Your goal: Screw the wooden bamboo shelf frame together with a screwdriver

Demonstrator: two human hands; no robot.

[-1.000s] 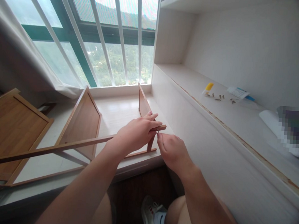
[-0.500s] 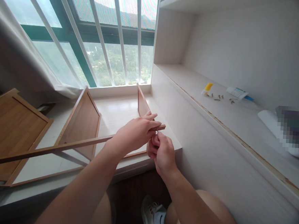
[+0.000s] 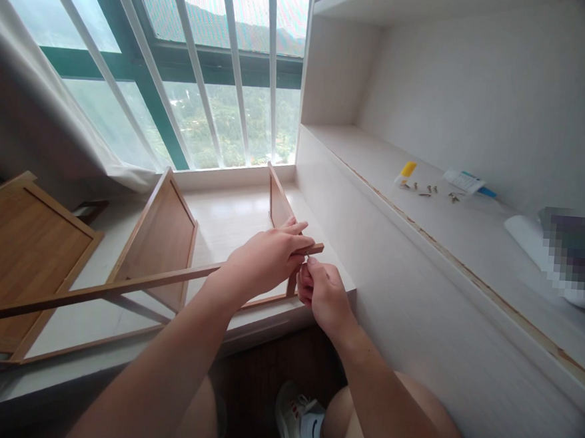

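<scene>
My left hand (image 3: 274, 254) wraps over the right end of a long wooden rail (image 3: 142, 284), with some fingers stretched past it. Just below the tip of that rail, my right hand (image 3: 326, 291) is closed in a pinch. A tiny pale piece shows at its fingertips, too small to name. The rail runs left along a wooden frame, whose upright panels include a near-right panel (image 3: 280, 198) and a middle panel (image 3: 158, 239). My left hand partly hides the near-right panel and the rail.
On the shelf (image 3: 348, 139) to the right lie several small screws (image 3: 429, 188), a yellow-capped tube (image 3: 406, 173) and a white-and-blue tube (image 3: 468, 182). A large wooden panel (image 3: 24, 253) leans at left. A barred window and a curtain (image 3: 55, 96) stand behind.
My right hand has shifted slightly to the right and turned a little, baring more of the frame's upright behind it. The left hand and the rail stay in place.
</scene>
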